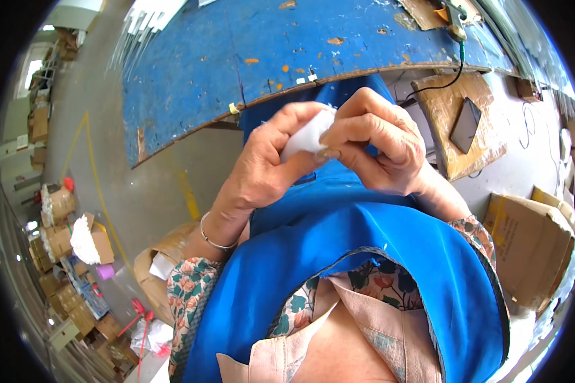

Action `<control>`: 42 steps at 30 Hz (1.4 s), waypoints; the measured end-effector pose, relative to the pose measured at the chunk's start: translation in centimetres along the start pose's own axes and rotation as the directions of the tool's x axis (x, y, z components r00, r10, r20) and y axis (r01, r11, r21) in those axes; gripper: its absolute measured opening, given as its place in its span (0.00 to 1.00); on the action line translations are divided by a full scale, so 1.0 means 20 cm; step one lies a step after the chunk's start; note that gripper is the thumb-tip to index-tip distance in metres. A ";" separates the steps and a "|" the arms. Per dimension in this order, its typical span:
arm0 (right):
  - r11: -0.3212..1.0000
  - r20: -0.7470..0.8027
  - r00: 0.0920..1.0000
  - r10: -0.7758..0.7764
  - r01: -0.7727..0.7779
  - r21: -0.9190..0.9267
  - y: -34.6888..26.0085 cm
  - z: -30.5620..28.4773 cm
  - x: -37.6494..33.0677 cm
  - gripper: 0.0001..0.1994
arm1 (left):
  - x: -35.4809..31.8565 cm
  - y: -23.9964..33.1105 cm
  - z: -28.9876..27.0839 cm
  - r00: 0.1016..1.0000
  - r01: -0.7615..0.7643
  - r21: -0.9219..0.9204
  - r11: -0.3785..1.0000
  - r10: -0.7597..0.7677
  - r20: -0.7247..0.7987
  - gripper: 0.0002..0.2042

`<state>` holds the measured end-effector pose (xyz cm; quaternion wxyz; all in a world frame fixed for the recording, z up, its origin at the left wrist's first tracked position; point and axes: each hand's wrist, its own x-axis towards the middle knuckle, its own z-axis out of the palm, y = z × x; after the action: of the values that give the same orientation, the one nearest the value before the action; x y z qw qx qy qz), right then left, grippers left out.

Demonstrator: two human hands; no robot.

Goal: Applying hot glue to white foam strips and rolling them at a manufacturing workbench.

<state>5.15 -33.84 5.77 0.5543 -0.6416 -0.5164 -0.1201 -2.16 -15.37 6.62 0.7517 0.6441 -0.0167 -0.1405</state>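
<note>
The left hand [262,163] grasps a small, white, soft-looking piece of material [305,137] between thumb and fingers, while the curled right hand [383,143] pinches its near-right edge; the piece is held in front of the bright-blue cloth apron [364,255], by the near edge of the scuffed blue-painted desk [191,83]. The step in hand looks like fine fingertip work along that edge, which calls for a steady left grip. Marks on the brown cardboard carton [527,249] are too small to read.
</note>
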 end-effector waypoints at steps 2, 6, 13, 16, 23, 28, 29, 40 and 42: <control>0.999 0.025 0.999 -0.019 0.018 0.046 0.01 -0.01 0.00 0.10 | 0.00 -0.01 -0.03 0.992 0.066 -0.081 0.995 -0.057 0.116 0.24; 0.994 0.083 0.996 0.029 -0.038 0.105 0.00 -0.04 0.00 0.08 | 0.01 -0.03 -0.07 0.948 0.049 -0.248 0.967 0.033 0.316 0.25; 0.995 0.003 0.999 -0.041 0.041 -0.088 0.02 -0.07 0.00 0.08 | 0.03 -0.03 -0.08 0.996 0.040 -0.194 0.980 -0.023 0.089 0.22; 0.954 -0.071 0.988 -0.138 0.113 -0.277 0.11 -0.20 -0.03 0.11 | 0.03 -0.02 -0.09 0.997 -0.074 -0.175 0.982 0.069 -0.038 0.23; -0.008 -0.615 0.692 0.377 -0.662 -0.750 0.85 -0.86 -0.04 0.34 | -0.04 0.01 -0.13 0.970 -0.139 -0.015 0.990 0.132 -0.206 0.24; -0.067 -0.621 0.331 0.711 -0.847 -0.527 1.11 -1.14 -0.15 0.25 | -0.08 0.01 -0.13 0.927 -0.310 0.170 0.935 0.337 -0.163 0.26; -0.016 -0.600 0.328 0.730 -0.869 -0.494 1.13 -1.16 -0.16 0.23 | -0.08 0.00 -0.12 0.901 -0.362 0.193 0.912 0.396 -0.180 0.25; 0.793 -0.590 0.670 0.450 -0.604 -0.081 0.62 -0.70 -0.01 0.16 | -0.11 -0.03 -0.12 0.827 -0.485 0.147 0.862 0.506 -0.243 0.28; 0.761 -0.395 0.679 0.618 -0.643 0.087 0.42 -0.64 0.04 0.16 | -0.11 -0.04 -0.12 0.824 -0.497 0.169 0.851 0.524 -0.214 0.29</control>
<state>17.53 -42.79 5.89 0.6357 -0.7571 -0.1350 -0.0658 -3.95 -12.60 5.83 0.7223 0.6676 -0.1003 0.1500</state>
